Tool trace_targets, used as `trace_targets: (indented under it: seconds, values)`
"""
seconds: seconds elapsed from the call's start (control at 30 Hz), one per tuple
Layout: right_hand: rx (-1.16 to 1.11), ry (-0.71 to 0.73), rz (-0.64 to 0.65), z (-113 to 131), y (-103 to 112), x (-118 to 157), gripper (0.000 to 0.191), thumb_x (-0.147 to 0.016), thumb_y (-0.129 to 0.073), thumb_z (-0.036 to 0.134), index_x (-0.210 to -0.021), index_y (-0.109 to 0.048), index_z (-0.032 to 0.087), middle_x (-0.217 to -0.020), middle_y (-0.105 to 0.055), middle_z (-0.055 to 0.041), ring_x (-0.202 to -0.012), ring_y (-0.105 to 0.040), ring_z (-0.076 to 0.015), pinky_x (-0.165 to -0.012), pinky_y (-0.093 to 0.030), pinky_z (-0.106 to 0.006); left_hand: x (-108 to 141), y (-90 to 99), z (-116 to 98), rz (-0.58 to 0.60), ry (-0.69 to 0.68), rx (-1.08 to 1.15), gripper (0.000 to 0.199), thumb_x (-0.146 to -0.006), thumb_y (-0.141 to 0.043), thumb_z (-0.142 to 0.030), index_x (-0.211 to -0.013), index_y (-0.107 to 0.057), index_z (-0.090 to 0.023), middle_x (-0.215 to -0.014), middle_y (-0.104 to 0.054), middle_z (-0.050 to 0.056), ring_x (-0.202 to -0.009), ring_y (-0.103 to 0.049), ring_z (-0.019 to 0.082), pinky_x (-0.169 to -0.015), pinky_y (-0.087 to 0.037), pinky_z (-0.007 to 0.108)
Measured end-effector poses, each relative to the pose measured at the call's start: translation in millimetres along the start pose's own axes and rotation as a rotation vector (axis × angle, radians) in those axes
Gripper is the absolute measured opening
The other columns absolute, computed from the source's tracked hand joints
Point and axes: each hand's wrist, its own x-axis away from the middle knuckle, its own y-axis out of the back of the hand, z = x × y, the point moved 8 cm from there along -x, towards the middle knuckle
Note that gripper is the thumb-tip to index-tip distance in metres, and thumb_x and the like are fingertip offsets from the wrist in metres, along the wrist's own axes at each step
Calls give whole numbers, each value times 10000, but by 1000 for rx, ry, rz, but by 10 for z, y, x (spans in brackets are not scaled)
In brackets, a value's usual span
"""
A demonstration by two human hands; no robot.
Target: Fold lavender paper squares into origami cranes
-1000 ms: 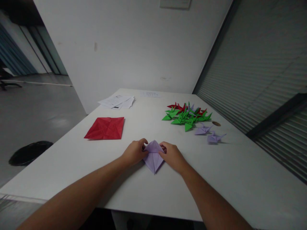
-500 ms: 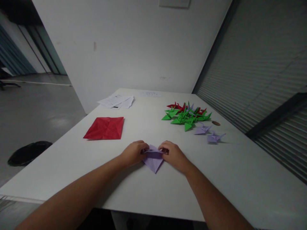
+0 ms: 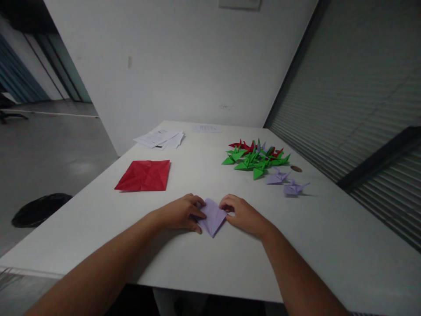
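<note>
A folded piece of purple origami paper (image 3: 212, 216) lies flat on the white table (image 3: 197, 263), diamond-shaped, one point toward me. My left hand (image 3: 186, 213) rests at its left edge, fingers apart, with fingertips lying on the paper. At the right corner, my right hand (image 3: 239, 213) pinches the paper between thumb and fingers. Part of the paper's left side is hidden under my left fingers.
A creased red paper square (image 3: 144, 176) lies at the left. Several folded green paper cranes (image 3: 251, 162), with red and purple ones among them, are heaped at back right. Two purple cranes (image 3: 294, 188) sit nearer. Printed sheets (image 3: 159, 138) lie farther back. A black bin (image 3: 41, 210) stands left of the table.
The raised top flap of the purple paper now lies flat. My left hand has let go of its pinch and spread its fingers over the left edge; the right hand stays at the right corner.
</note>
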Motion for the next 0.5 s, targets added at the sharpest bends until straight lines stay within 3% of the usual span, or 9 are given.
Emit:
trace_targets:
  seconds: [0.33, 0.5]
  values:
    - [-30, -24, -25, -84, -33, -6, 256, -766, -650, 60, -987, -703, 177, -1019, -659, -56, -868, -653, -159, -798, -551, -274, 27, -23, 111, -34, -75, 32, 248, -878, -738, -324, -1101, -800, -236, -1299, -651, 150, -1147, -627, 276, -999, -502, 394]
    - [-16, -25, -28, -70, -25, -7, 272, -766, -657, 55, -1005, -698, 179, -1001, -660, -50, -860, -645, -156, -789, -544, -270, 14, 24, 123, -64, -6, 72, 424, -817, -801, -303, -1227, -730, -222, -1302, -658, 148, -1171, -623, 283, -1014, -496, 417]
